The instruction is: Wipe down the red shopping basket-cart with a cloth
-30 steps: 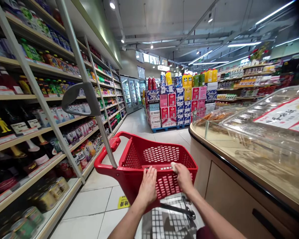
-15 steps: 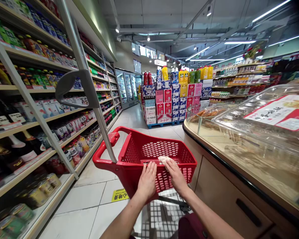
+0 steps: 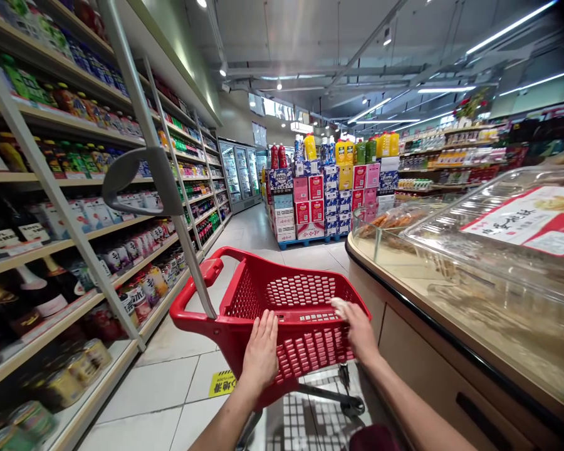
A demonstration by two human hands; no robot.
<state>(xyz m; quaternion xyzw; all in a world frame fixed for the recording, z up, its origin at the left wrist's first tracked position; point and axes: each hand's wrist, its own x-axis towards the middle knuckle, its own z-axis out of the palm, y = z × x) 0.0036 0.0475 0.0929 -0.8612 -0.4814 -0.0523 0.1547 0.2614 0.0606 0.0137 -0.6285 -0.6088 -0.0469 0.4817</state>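
A red plastic shopping cart stands in front of me, side-on, with a grey metal pole and a dark grey looped handle rising on its left. My left hand lies flat against the near side wall, its fingers straight and their tips at the rim. Toward the right end of the same rim, my right hand pinches a crumpled white wipe, paper or cloth, I cannot tell which. Part of the wipe is hidden under the fingers. The cart's basket shows nothing inside.
Shelves of bottles and cans run along the left. A counter with clear plastic food covers stands close on the right. Ahead are stacked drink cartons. A yellow floor sticker lies on the tiles.
My right hand has slid right along the rim with the white wipe. My left hand has shifted slightly left and down, still flat on the cart's side. The cart has swung slightly.
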